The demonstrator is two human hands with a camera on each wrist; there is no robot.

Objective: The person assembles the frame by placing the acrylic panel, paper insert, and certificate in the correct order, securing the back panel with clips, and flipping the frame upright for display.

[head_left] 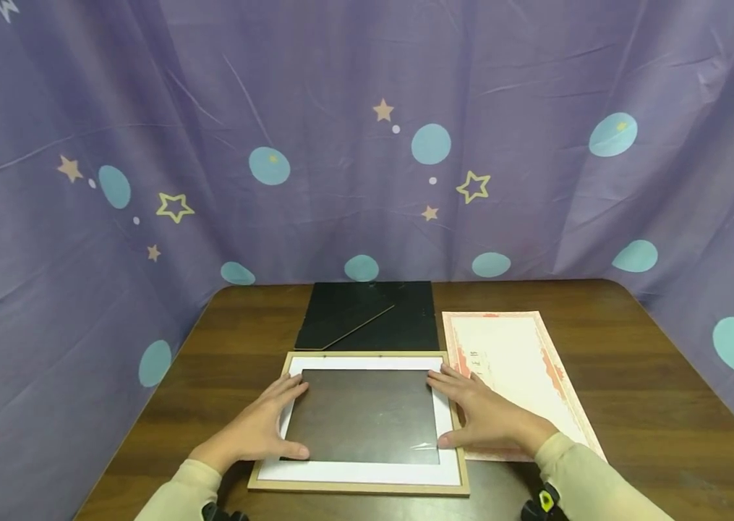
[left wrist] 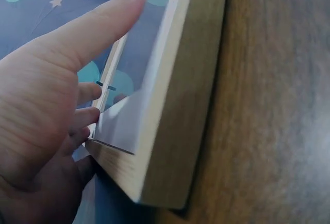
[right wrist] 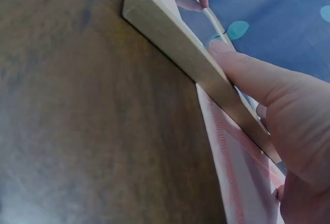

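A light wooden picture frame (head_left: 359, 488) lies flat on the table, with a white mat (head_left: 367, 473) around a dark, shiny middle panel (head_left: 367, 416). Over its left side my left hand (head_left: 256, 427) is spread, thumb and fingers apart. The left wrist view shows that thumb (left wrist: 98, 28) stretched above the frame and the other fingertips near the far corner. At the right side my right hand (head_left: 487, 412) lies spread likewise, fingertips and thumb over the mat. Its thumb (right wrist: 252, 72) reaches past the frame's edge in the right wrist view. Whether the fingertips press down I cannot tell.
Behind the frame lies a black board (head_left: 373, 311) with a slanting thin edge across it. A red-bordered paper sheet (head_left: 510, 354) lies to the right, its near left part beside and beneath my right hand. A purple patterned curtain (head_left: 340, 72) surrounds the wooden table (head_left: 640, 391).
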